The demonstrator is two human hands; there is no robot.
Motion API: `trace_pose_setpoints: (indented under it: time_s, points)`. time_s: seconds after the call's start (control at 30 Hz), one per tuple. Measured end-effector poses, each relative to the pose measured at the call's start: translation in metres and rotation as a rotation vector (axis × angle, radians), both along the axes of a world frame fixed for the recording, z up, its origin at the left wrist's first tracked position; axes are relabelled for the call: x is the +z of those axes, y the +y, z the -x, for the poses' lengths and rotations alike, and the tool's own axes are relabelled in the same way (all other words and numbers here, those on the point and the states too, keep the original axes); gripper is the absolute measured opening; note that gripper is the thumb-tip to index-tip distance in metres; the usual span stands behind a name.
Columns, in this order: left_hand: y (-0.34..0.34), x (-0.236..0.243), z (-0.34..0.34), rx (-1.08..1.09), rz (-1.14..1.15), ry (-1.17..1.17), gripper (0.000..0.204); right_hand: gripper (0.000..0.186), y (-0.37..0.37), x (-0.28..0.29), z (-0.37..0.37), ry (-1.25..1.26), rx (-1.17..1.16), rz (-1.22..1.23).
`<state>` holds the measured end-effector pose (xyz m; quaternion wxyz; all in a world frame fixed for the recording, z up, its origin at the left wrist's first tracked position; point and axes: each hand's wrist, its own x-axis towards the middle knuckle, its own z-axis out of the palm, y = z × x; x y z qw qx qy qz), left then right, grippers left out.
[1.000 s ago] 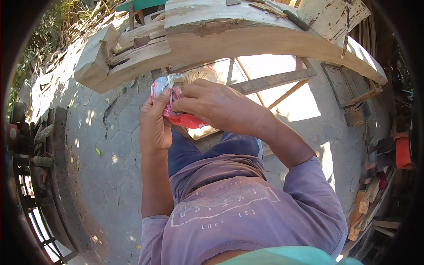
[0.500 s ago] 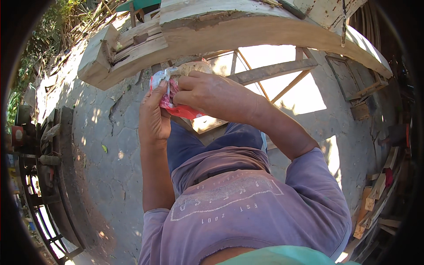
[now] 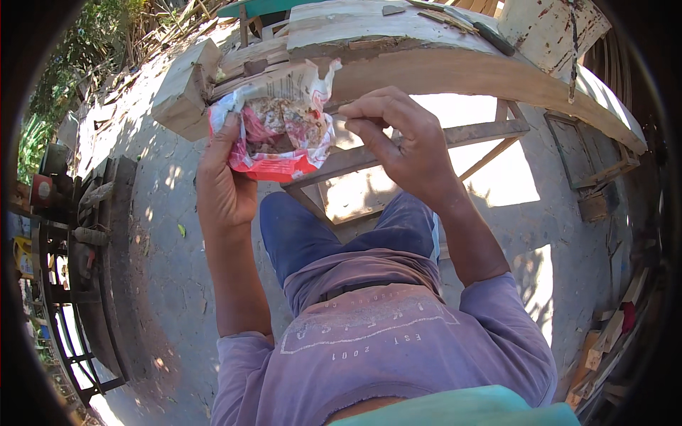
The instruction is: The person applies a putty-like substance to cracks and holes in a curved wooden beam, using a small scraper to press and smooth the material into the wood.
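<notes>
A red and white plastic packet is spread open in front of the wooden beam. Pale, crumbly-looking stuff and pinkish patches show inside it; its kind is unclear. My left hand grips the packet's left edge, thumb on top. Just off the packet's right edge is my right hand, with thumb and forefinger drawn together in a pinch. Whatever may be between those fingertips is too small to name.
A thick, curved wooden beam spans the far side. On it lie a dark-handled tool and a rust-spotted white container. A frame stands below. Dark machinery is at left; wood pieces lie at right.
My right hand has come out of the packet and moved right, away from it. The packet now opens wider, its contents showing, and my left hand has shifted slightly left with it.
</notes>
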<state>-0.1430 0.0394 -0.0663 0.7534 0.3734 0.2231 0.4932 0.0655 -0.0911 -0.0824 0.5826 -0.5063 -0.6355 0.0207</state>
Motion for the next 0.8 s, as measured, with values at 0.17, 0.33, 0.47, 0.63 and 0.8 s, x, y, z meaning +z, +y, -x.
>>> trace_pose_setpoints:
  time_s: [0.17,0.33,0.47,0.63,0.8]
  points:
    - [0.085,0.072,-0.016,-0.071,-0.189,-0.140,0.023,0.021,-0.010,-0.035,-0.025,0.317,-0.205,0.144]
    - [0.161,0.084,-0.129,-0.198,-0.323,-0.110,0.009,0.034,-0.014,-0.058,-0.046,0.638,-0.207,0.252]
    - [0.203,0.051,-0.174,-0.180,-0.192,0.086,0.011,0.035,-0.016,-0.058,-0.051,0.725,-0.161,0.242]
    - [0.182,0.057,-0.160,-0.140,-0.372,0.349,0.017,0.032,-0.011,-0.061,-0.057,0.774,-0.149,0.191]
    - [0.161,0.073,-0.154,-0.015,-0.671,0.738,0.032,0.033,-0.010,-0.056,-0.053,0.770,-0.180,0.203]
